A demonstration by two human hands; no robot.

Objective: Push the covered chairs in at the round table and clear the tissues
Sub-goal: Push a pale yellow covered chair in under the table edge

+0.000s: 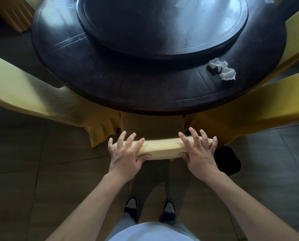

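Note:
A chair in a yellow cover [162,147] stands right in front of me, its seat tucked under the dark round table [145,87]. My left hand [126,152] and my right hand [200,151] rest on the top of its backrest, fingers spread and straight over the top, thumbs under the near edge. Two crumpled white tissues [221,68] lie on the table's right side, near the rim. Another white tissue [179,4] lies far back on the raised turntable [162,28], blurred by glare.
Covered chairs flank mine: one at the left [32,94], one at the right [258,108], another at the far right [298,26], one at the back left [14,13]. A black object [227,160] sits on the tiled floor by my right hand. My feet [150,207] stand behind the chair.

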